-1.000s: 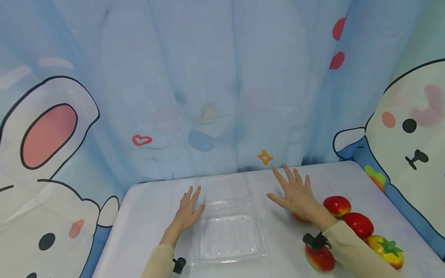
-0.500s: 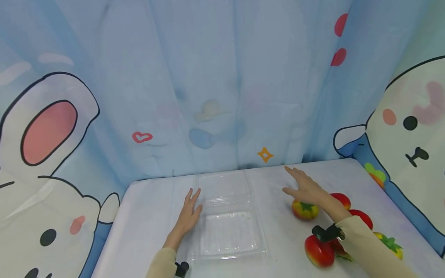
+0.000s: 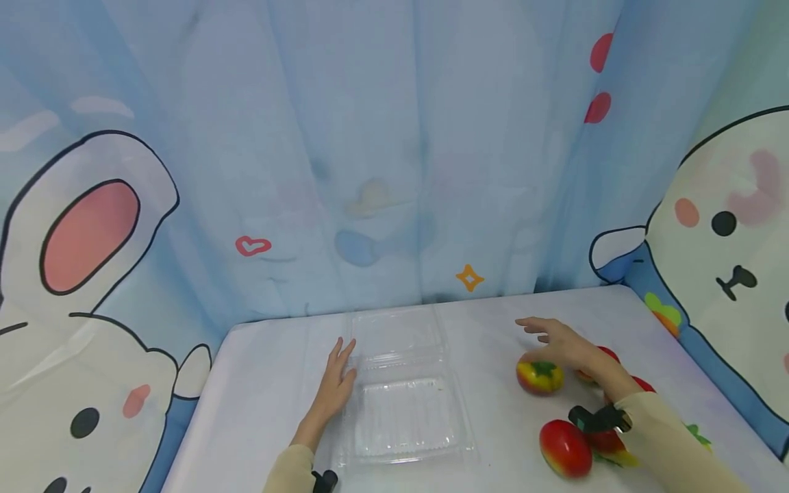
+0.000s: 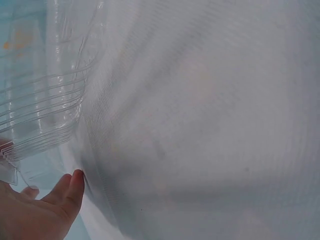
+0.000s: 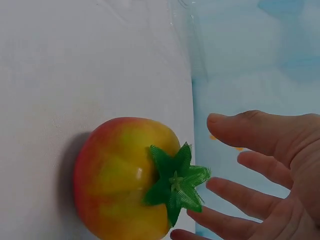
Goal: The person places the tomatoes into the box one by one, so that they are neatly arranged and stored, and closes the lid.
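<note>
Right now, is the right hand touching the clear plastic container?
Apart: the head view shows a broad strip of white table between the right hand and the clear plastic container.

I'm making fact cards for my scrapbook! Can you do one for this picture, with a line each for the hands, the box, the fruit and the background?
Left hand: beside the clear box; I can't tell if they touch
Right hand: near the leafy fruit, not gripping it
Box: opened out on the white table
Fruit: leafy one red and yellow; a red fruit nearer the person; others partly hidden by the arm
Background: blue curtain with cartoon animals
</note>
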Demonstrator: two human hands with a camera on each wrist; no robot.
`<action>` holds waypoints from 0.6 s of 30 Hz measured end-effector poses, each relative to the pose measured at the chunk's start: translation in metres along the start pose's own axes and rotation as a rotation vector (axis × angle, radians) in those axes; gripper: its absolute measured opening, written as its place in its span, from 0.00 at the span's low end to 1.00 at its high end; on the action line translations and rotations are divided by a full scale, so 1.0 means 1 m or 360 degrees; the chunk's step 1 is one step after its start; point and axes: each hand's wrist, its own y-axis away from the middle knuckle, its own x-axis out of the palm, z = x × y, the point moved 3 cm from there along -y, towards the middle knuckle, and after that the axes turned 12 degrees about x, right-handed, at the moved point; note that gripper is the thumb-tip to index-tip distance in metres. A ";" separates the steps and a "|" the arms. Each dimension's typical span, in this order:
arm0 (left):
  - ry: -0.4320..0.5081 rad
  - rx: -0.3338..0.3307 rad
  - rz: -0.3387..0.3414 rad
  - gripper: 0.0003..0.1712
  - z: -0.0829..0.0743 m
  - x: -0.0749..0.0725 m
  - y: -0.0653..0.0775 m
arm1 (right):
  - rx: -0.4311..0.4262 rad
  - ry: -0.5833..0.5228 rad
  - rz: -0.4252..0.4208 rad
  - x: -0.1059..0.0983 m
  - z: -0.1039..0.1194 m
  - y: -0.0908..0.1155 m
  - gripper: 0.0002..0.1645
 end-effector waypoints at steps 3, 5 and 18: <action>0.0013 -0.0001 -0.0005 0.31 0.001 0.000 0.000 | -0.0024 -0.0026 0.0026 0.001 -0.002 0.000 0.43; 0.0028 -0.0007 -0.0006 0.31 0.001 -0.001 0.000 | -0.0026 -0.0056 0.0049 0.002 -0.004 0.001 0.41; 0.0089 -0.0010 -0.0007 0.30 -0.001 -0.002 0.000 | 0.0072 -0.0085 0.0097 0.006 -0.019 -0.001 0.26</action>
